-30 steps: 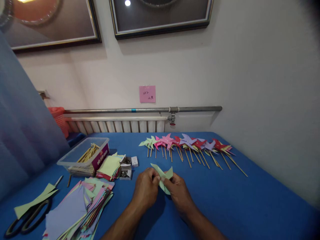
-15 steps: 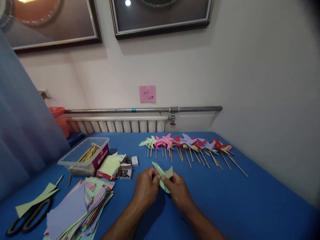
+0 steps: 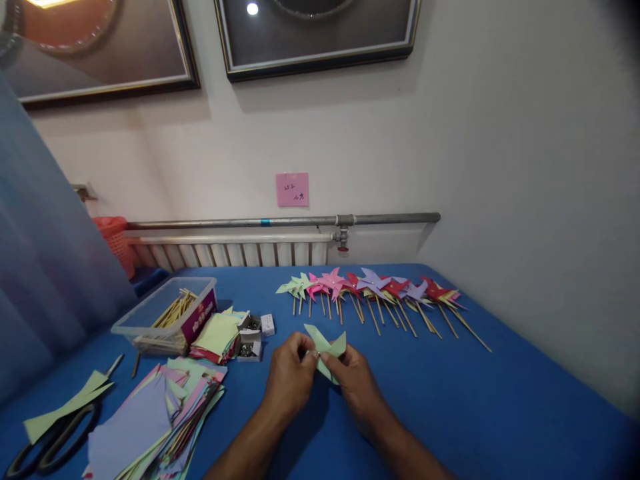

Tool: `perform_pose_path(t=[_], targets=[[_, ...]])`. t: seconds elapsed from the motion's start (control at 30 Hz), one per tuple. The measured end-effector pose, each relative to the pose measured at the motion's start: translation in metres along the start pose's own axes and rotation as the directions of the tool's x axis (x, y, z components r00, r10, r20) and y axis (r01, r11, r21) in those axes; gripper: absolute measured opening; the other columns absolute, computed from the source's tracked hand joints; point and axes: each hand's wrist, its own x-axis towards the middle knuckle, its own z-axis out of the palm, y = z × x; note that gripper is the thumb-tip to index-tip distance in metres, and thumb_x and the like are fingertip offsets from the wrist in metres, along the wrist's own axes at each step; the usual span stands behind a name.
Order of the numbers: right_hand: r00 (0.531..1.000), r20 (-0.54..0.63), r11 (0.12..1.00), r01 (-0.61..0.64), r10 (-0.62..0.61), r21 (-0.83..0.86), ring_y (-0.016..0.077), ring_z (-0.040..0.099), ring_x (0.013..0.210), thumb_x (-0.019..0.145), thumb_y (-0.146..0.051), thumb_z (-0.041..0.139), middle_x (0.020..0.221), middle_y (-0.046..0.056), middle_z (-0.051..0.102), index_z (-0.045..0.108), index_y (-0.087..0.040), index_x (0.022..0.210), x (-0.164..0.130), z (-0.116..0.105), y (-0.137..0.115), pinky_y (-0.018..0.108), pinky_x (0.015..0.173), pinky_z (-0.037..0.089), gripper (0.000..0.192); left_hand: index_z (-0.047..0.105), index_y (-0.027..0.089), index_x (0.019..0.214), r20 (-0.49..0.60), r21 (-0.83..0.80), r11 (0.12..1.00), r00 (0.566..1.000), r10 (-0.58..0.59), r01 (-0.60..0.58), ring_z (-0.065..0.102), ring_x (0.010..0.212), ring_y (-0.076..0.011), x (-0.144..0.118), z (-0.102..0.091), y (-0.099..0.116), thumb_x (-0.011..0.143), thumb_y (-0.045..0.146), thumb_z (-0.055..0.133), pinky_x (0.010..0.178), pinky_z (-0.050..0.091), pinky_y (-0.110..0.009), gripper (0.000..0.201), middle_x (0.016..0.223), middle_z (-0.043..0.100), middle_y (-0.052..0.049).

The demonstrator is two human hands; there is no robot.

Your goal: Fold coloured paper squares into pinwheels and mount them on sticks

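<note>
Between both hands, above the blue table, is a light green paper pinwheel (image 3: 336, 347) with its blades folded toward the centre. My left hand (image 3: 291, 373) is closed, its thumb and fingers pinching the pinwheel's left side near the middle. From the other side my right hand (image 3: 361, 387) grips the paper, thumb on top and fingers hidden behind. A small shiny pin head (image 3: 319, 353) shows at the centre between the two thumbs. No stick can be seen on this pinwheel.
Finished pinwheels on sticks (image 3: 373, 283) line the table's back. To the left are small boxes of pins (image 3: 249, 350), paper squares (image 3: 217, 335), a plastic box of sticks (image 3: 165, 330), a pile of coloured paper (image 3: 133, 423), and scissors (image 3: 67, 440) under green scraps.
The pin head at the pinwheel's centre now shows between the thumbs. My hands have barely moved, and the whole view has shifted slightly.
</note>
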Motion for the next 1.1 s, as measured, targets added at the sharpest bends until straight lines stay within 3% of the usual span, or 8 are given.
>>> perform_pose_path(t=[0.07, 0.17, 0.43, 0.57, 0.77, 1.1], targets=[[1.0, -0.003, 0.999, -0.012, 0.012, 0.032, 0.0275, 0.075, 0.084, 0.07, -0.047, 0.091, 0.094, 0.007, 0.084, 0.079, -0.019, 0.099, 0.0, 0.0, -0.001, 0.035, 0.078, 0.055, 0.042, 0.067, 0.019, 0.083, -0.008, -0.11, 0.993, 0.999, -0.037, 0.036, 0.062, 0.069, -0.0165, 0.001, 0.001, 0.0, 0.079, 0.018, 0.068, 0.066, 0.043, -0.026, 0.005, 0.073, 0.069, 0.001], [1.0, 0.002, 0.997, -0.02, 0.02, 0.07, 0.0276, 0.075, 0.087, 0.07, -0.045, 0.092, 0.098, 0.008, 0.084, 0.079, -0.019, 0.099, 0.0, 0.002, -0.002, 0.034, 0.08, 0.056, 0.041, 0.07, 0.017, 0.097, 0.012, -0.294, 0.947, 0.991, -0.134, 0.131, 0.062, 0.065, -0.0159, 0.005, 0.002, -0.001, 0.072, 0.02, 0.077, 0.064, 0.044, -0.025, 0.026, 0.071, 0.07, 0.001], [0.999, 0.032, 0.999, -0.005, 0.004, 0.031, 0.0269, 0.074, 0.084, 0.073, -0.046, 0.091, 0.093, 0.006, 0.083, 0.08, -0.019, 0.1, -0.003, 0.002, -0.007, 0.034, 0.076, 0.055, 0.04, 0.075, 0.013, 0.071, 0.18, -0.417, 0.835, 0.933, -0.311, 0.358, 0.052, 0.052, -0.0101, 0.012, 0.001, -0.017, 0.055, 0.036, 0.094, 0.054, 0.035, -0.023, 0.034, 0.061, 0.069, -0.002], [0.999, 0.05, 0.999, -0.01, 0.008, 0.038, 0.0259, 0.073, 0.082, 0.074, -0.045, 0.09, 0.091, 0.005, 0.082, 0.08, -0.019, 0.101, -0.004, 0.002, -0.008, 0.035, 0.078, 0.055, 0.039, 0.077, 0.012, 0.07, 0.176, -0.464, 0.812, 0.935, -0.308, 0.354, 0.054, 0.052, -0.0109, 0.014, 0.002, -0.023, 0.05, 0.04, 0.096, 0.054, 0.038, -0.024, 0.04, 0.06, 0.07, -0.004], [0.999, 0.051, 1.0, -0.011, 0.011, -0.003, 0.0285, 0.074, 0.089, 0.073, -0.045, 0.088, 0.096, 0.007, 0.084, 0.081, -0.019, 0.103, -0.002, 0.003, -0.008, 0.036, 0.083, 0.056, 0.041, 0.073, 0.013, 0.063, 0.13, -0.428, 0.844, 0.946, -0.296, 0.323, 0.044, 0.048, -0.0077, 0.017, 0.006, -0.029, 0.045, 0.045, 0.097, 0.05, 0.029, -0.023, 0.044, 0.054, 0.063, 0.0], [0.998, 0.018, 0.993, -0.05, 0.052, -0.107, 0.0237, 0.069, 0.074, 0.07, -0.044, 0.086, 0.083, 0.004, 0.081, 0.08, -0.016, 0.095, 0.004, -0.002, -0.002, 0.032, 0.071, 0.051, 0.038, 0.068, 0.016, 0.06, 0.152, -0.353, 0.889, 0.956, -0.253, 0.291, 0.042, 0.05, -0.0077, 0.016, -0.001, -0.018, 0.047, 0.043, 0.094, 0.052, 0.03, -0.023, 0.039, 0.052, 0.058, 0.004]])
